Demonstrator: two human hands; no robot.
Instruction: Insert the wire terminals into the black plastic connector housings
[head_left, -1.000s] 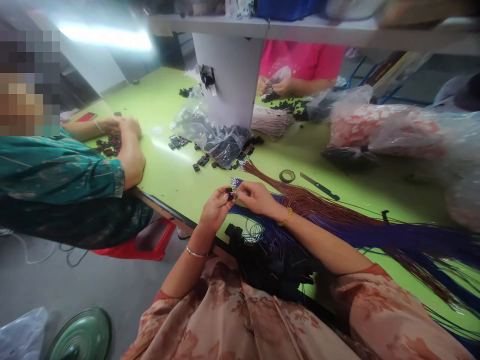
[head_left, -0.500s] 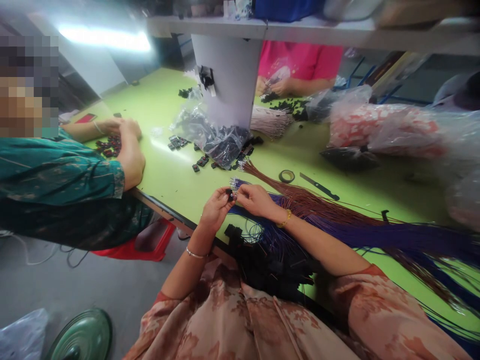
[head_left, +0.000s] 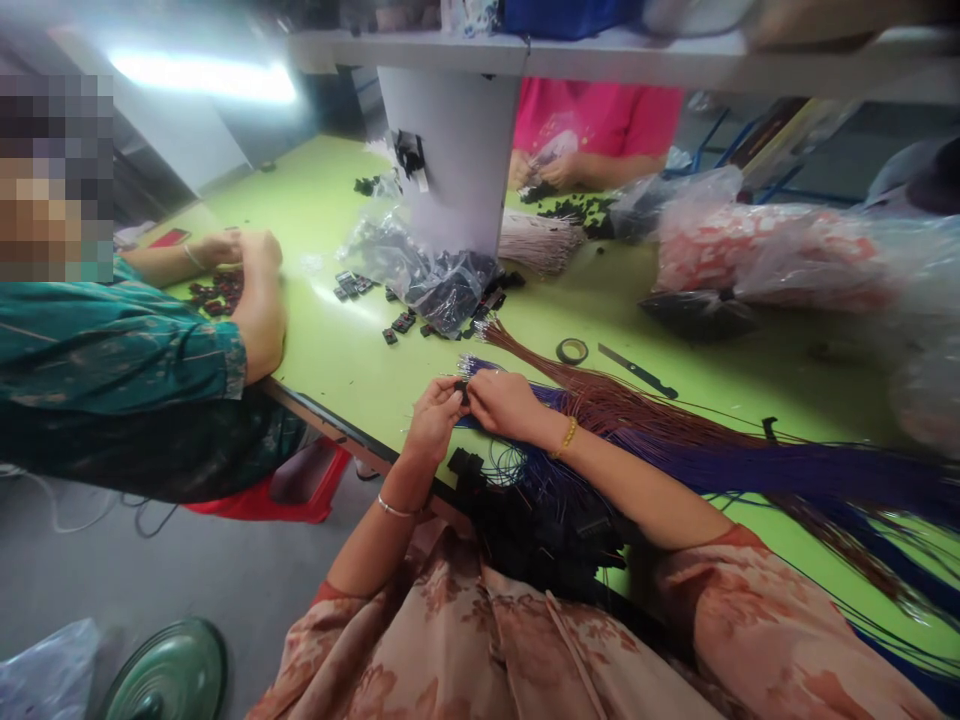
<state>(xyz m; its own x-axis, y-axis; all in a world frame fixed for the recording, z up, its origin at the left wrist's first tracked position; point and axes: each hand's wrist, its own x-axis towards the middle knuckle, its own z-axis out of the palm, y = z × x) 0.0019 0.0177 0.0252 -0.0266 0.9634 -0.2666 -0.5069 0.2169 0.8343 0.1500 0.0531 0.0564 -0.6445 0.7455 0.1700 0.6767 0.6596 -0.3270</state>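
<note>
Between the fingertips of my left hand (head_left: 433,418) is a small black plastic connector (head_left: 461,391). My right hand (head_left: 504,403) is closed in a pinch right against the connector's right side; its fingers hide whatever they hold. Beneath and beyond my hands lies a bundle of blue wires (head_left: 667,460) with bare metal terminals at its left end. A bundle of brown wires (head_left: 592,385) runs beside it. In front of my body, at the table edge, is a heap of black connectors (head_left: 551,525) with wires among them.
A tape roll (head_left: 572,351) and a utility knife (head_left: 637,371) lie on the green table (head_left: 330,350). Clear bags (head_left: 450,290) of black parts stand by the white post (head_left: 454,160). A co-worker's arm (head_left: 259,310) is at left; another person in pink (head_left: 600,120) sits opposite.
My right hand has moved slightly left, closing the gap to my left hand, and now covers part of the connector. The view has shifted a little.
</note>
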